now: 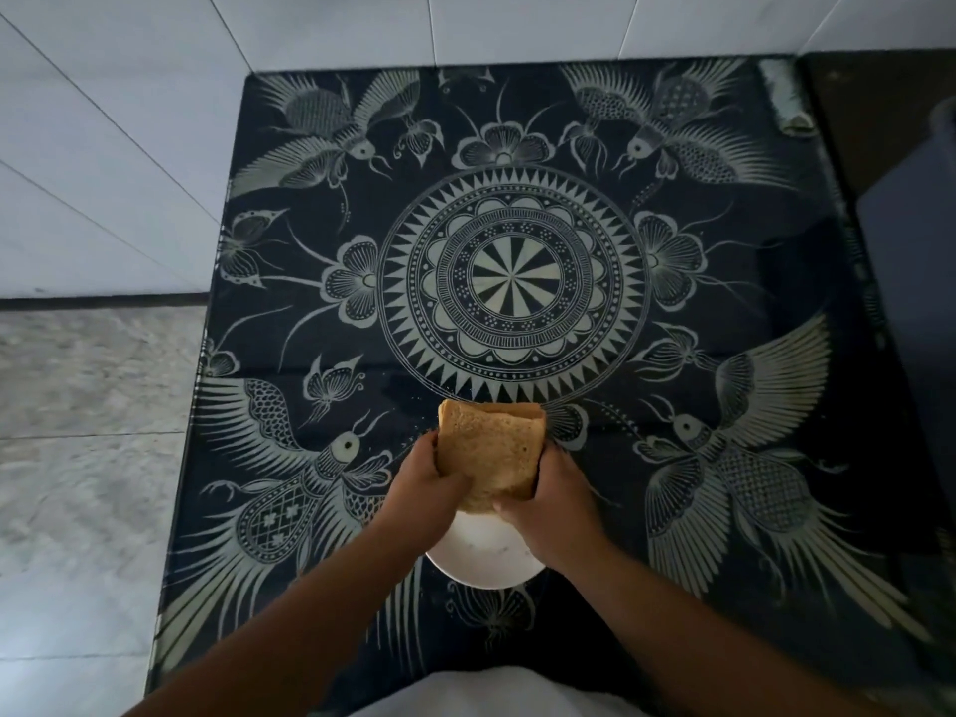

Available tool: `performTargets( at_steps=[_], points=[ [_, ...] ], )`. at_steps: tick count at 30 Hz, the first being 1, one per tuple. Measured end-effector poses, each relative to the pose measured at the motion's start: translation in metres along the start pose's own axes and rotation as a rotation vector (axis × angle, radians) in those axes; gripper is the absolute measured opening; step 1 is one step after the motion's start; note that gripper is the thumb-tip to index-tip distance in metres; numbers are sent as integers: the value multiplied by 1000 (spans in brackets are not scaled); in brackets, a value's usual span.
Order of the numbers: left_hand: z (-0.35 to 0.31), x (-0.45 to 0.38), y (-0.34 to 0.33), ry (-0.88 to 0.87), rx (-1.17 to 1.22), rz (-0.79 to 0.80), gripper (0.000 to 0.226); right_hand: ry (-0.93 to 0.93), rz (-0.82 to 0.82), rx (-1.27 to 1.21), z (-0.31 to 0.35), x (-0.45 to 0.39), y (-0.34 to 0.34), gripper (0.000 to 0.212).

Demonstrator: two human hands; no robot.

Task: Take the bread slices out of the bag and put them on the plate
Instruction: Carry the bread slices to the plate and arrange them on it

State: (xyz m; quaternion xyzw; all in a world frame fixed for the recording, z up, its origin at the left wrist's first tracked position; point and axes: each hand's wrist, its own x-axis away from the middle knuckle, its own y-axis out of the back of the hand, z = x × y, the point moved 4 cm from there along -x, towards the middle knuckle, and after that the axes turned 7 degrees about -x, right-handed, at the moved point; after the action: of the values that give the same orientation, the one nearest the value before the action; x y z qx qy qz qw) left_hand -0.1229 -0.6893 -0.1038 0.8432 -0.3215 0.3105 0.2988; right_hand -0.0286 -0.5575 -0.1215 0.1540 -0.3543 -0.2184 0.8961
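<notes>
**Both hands grip the bread over the plate**

Left hand closes on the bread slices from nine o'clock, right hand from three. Whether a bag wraps them is unclear. Beneath, the white plate is mostly hidden on the patterned table.

Dark bird-patterned table, white plate at near edge.

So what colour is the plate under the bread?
White; the plate shows best in the head view, below the bread.
</notes>
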Motion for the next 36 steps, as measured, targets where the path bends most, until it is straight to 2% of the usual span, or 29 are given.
performTargets(
  at_steps=[7,12,17,25,29,32,36],
  points=[
    [-1,1,0,-17,15,-49,50,20,17,-38,1,0,2,76],
    [7,8,-9,-15,-15,-117,67,54,16,-67,1,7,5,77],
    [12,12,-14,-27,-28,-108,72,48,34,-193,4,10,2,81],
    [9,16,-5,-31,-81,-105,65,50,121,-315,6,10,1,55],
    [10,16,-6,-37,-115,-140,63,41,70,-312,3,11,0,55],
    [11,17,-7,-61,-91,-130,61,47,35,-275,4,15,-1,71],
    [21,25,-11,-62,-60,-117,64,95,12,-301,1,23,-1,65]
  ],
)
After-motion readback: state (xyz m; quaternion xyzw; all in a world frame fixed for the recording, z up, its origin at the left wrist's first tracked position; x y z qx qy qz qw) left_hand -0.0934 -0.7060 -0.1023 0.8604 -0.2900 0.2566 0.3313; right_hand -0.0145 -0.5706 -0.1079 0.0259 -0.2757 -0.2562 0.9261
